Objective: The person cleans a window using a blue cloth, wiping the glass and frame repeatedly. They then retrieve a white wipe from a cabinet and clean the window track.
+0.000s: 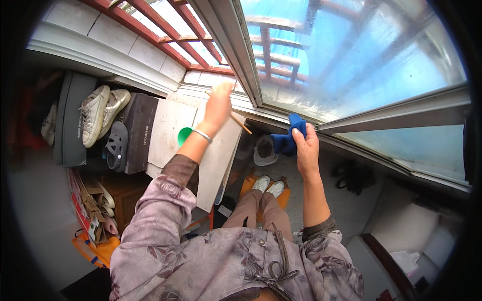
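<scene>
In the head view my right hand (307,146) pinches a crumpled blue cloth (288,137) between thumb and fingers, close to the lower frame of the window. My left hand (218,105), blurred and wearing a silver bracelet, reaches over a pale board top towards the window sill. A thin wooden stick (241,124) passes behind the left hand; I cannot tell whether that hand holds it. Beside the left wrist, partly hidden by the forearm, is a green cup or bowl (184,135) on the pale board (171,124). The window pane (339,67) looks wet or smeared.
Left of the board are shoe boxes (139,131), white sneakers (96,114) and a grey clog (116,146). A plastic bag (264,150) lies on the floor. My feet rest on an orange surface (283,201). Dark shoes (352,175) are at right; red bars (169,34) cross the window opening.
</scene>
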